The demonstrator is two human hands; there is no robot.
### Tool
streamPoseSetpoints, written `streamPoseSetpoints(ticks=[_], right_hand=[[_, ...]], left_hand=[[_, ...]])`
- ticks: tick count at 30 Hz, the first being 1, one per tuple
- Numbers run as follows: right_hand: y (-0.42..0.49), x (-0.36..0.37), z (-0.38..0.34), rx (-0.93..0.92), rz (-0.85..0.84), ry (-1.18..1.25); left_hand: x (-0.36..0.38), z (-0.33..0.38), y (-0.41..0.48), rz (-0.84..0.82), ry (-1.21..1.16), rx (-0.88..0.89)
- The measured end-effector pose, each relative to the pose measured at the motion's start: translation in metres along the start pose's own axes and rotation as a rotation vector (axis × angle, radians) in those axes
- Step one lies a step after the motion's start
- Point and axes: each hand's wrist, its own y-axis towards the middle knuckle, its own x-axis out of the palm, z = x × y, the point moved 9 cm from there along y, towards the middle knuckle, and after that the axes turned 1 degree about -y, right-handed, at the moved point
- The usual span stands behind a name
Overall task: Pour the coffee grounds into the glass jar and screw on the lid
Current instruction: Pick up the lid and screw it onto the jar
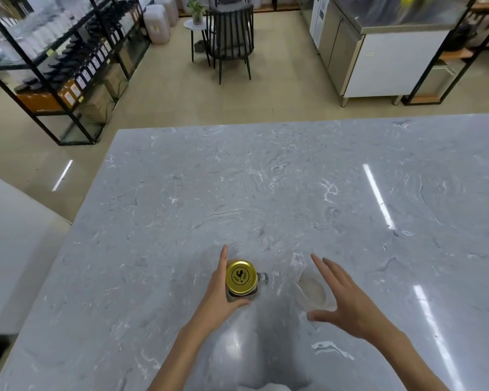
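A glass jar (254,292) with dark contents stands on the grey marble table (266,193) near its front edge. A gold lid (241,276) with a black emblem sits on top of the jar. My left hand (219,294) wraps the jar's left side, with the thumb in front and the fingers behind. To the right, a clear, empty-looking plastic cup (312,289) stands on the table. My right hand (347,303) hovers over the cup's right side with fingers spread, holding nothing.
Beyond the table's far edge is a beige floor with a black chair (230,38) and a small white side table (195,25). Black shelving (68,60) with bottles stands at the far left, a steel counter (378,52) at the far right. A white surface (12,249) adjoins the table's left side.
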Motion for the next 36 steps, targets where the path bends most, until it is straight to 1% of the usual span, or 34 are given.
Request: streamPoseSetpoints(ticks=[3,8,13,17,24,27,30,34,36], right_hand=[[0.003,0.001,0.0,-0.035,0.156,-0.024],[0.054,-0.01,-0.007,-0.128,0.226,-0.049],[0.139,-0.046,0.006,-0.124,0.234,-0.075],[0.213,-0.083,0.019,-0.105,0.228,-0.098],[0.314,-0.135,0.047,-0.066,0.225,-0.147],[0.345,-0.15,0.054,-0.06,0.235,-0.158],[0.365,-0.16,0.06,-0.062,0.239,-0.153],[0.371,-0.163,0.065,-0.05,0.245,-0.143],[0.367,-0.16,0.069,-0.043,0.222,-0.14]], left_hand=[[-0.002,-0.006,0.004,0.032,-0.035,-0.022],[-0.006,-0.001,0.03,0.012,-0.008,-0.036],[-0.021,0.024,0.09,-0.017,0.031,0.011],[-0.046,0.046,0.16,0.01,0.046,0.081],[-0.093,0.05,0.288,0.009,0.053,0.076],[-0.109,0.054,0.335,0.003,0.055,0.079],[-0.118,0.055,0.366,-0.041,0.054,0.079],[-0.121,0.056,0.379,-0.061,0.052,0.078],[-0.12,0.052,0.375,-0.058,0.053,0.072]])
